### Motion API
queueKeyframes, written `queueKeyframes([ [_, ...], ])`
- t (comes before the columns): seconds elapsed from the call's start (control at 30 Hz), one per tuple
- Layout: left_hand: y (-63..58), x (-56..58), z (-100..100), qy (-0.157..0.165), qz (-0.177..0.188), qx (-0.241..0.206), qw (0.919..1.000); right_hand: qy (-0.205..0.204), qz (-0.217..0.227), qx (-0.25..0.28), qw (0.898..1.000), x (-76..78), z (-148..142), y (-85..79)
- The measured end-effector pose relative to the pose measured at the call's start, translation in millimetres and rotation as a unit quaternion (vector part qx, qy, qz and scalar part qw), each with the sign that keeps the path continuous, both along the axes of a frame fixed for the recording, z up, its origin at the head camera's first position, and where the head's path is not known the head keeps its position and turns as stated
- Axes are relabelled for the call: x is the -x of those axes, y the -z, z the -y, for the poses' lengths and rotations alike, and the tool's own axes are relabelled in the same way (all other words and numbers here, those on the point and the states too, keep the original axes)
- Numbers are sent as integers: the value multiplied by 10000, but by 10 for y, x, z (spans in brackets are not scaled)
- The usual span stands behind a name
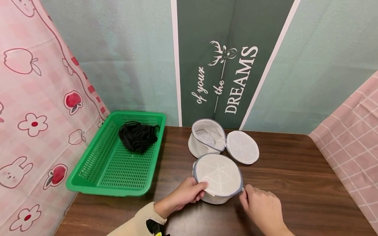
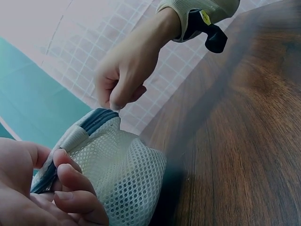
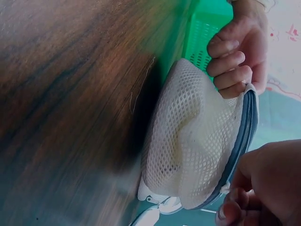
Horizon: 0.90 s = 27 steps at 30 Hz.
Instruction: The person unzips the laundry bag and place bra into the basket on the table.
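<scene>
A white mesh laundry bag (image 1: 220,175) with a grey-blue zip round its top edge stands on the table, its round lid lying over the top. My left hand (image 1: 186,194) pinches the rim at the near left, thumb over the lid. On the opposite side my right hand (image 1: 262,205) pinches the small white zip pull (image 3: 225,188) at the rim. The right wrist view shows the blue zip (image 3: 245,127) running between both hands, and the mesh side is creased. Behind stands a second mesh bag (image 1: 195,144), unzipped, its round lid (image 1: 243,147) folded out to the right.
A green plastic basket (image 1: 147,191) sits at the left with a black drawstring pouch (image 1: 137,137) inside. The brown wooden table (image 1: 295,177) extends to the right. Patterned cloths hang at the left, back (image 1: 133,65) and right.
</scene>
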<state>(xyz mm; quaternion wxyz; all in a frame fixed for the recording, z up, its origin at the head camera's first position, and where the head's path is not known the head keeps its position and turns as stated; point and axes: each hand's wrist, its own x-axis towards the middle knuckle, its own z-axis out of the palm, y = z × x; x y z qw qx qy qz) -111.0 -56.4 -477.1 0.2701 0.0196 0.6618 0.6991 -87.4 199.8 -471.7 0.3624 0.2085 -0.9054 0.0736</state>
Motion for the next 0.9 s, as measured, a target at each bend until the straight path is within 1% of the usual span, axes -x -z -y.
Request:
queueKeyframes([
  [0.13,-8,2,10,-59,12,-71,10000,-255,133,-22,9996,1,-35,33],
  [0.3,-6,15,10,-189,-157,-197,9995,-553,306,81,9980,-24,-36,33],
  [0.4,-3,18,8,-193,-233,-356,9989,-700,347,183,9968,-41,-16,24],
  [0.57,-3,-11,7,132,-260,-540,9981,-752,463,264,9957,-69,22,-8],
  [0.63,-7,-30,1,308,-285,-523,9977,-748,551,290,9952,-83,34,-31],
  [0.7,-15,-50,-9,497,-336,-478,9971,-802,549,320,9948,-94,53,-50],
  [0.83,-7,-85,-37,845,-478,-453,9942,-990,278,356,9941,-104,102,-78],
  [0.9,1,-100,-56,966,-469,-493,9930,-1056,150,370,9936,-110,138,-93],
])
